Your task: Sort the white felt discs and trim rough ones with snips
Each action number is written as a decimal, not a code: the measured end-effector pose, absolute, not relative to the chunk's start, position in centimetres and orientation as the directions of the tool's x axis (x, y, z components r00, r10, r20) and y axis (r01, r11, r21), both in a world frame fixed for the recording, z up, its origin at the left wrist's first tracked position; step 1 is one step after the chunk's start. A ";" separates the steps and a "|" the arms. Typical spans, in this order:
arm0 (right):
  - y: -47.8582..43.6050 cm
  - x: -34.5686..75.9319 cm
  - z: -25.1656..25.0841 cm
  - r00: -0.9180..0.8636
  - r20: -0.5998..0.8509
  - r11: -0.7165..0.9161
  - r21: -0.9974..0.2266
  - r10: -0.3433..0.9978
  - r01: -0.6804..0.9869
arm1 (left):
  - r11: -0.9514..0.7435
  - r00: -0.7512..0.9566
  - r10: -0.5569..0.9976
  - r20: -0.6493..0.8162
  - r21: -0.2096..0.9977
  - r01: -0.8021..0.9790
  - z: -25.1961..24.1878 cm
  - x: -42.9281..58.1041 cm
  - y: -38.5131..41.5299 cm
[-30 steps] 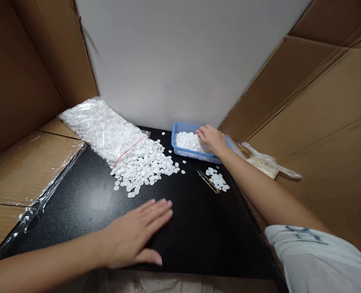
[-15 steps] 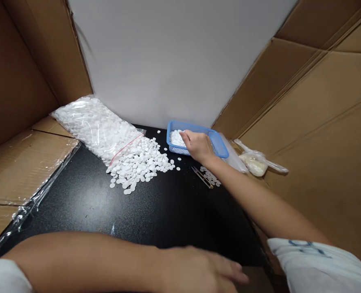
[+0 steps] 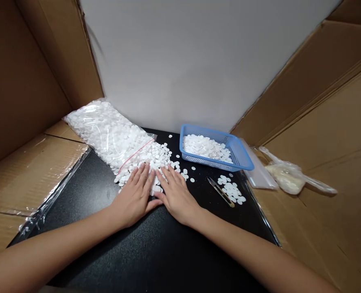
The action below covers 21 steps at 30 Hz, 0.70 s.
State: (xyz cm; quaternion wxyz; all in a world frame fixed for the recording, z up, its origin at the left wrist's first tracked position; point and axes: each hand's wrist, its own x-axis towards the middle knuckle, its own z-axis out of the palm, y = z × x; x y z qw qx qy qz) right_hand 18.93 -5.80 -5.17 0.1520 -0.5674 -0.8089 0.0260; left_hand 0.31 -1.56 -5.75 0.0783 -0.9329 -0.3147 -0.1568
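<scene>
Both hands lie flat on a heap of small white round discs (image 3: 156, 188) spilled from a clear zip bag (image 3: 107, 130) with a red seal line. My left hand (image 3: 134, 199) is on the near left side of the heap, fingers stretched forward. Beside it my right hand (image 3: 177, 195) rests on the heap's right side, fingers also stretched. The thumbs come close together at the front, and the palms hide part of the heap. To the right, a blue plastic basket (image 3: 217, 163) holds many more of these discs.
Thread snips (image 3: 221, 192) lie right of my right hand, next to a small group of discs (image 3: 231, 190). A flat clear plastic bag (image 3: 261, 171) and a knotted bag with pale contents (image 3: 287, 178) sit farther right. Cardboard walls (image 3: 327, 134) flank the black table (image 3: 156, 252).
My right hand has left the basket and come down onto the heap. My left hand has moved forward from the table's near edge to join it. More discs show in the basket.
</scene>
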 end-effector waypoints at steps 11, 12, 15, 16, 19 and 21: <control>-10.4 21.5 -4.5 -0.384 0.373 0.490 -0.251 0.845 0.835 | -0.876 0.843 0.480 0.242 0.089 0.473 -4.6 0.3 -4.3; -10.3 21.6 -4.5 -0.366 0.376 0.478 -0.267 0.851 0.837 | -0.866 0.834 0.499 0.237 0.087 0.493 -4.6 0.3 -3.8; -9.8 21.9 -4.5 -0.306 0.372 0.425 -0.297 0.876 0.855 | -0.825 0.794 0.558 0.240 0.062 0.561 -4.6 0.4 -2.0; -9.6 22.1 -4.6 -0.287 0.368 0.405 -0.298 0.884 0.864 | -0.821 0.793 0.564 0.230 0.055 0.568 -4.5 0.5 -1.5; -9.2 22.6 -5.0 -0.237 0.356 0.346 -0.283 0.904 0.895 | -0.809 0.790 0.584 0.186 0.060 0.585 -4.3 0.8 -0.1; -9.1 23.0 -5.1 -0.222 0.350 0.327 -0.278 0.910 0.903 | -0.798 0.779 0.602 0.174 0.088 0.597 -4.1 1.0 0.3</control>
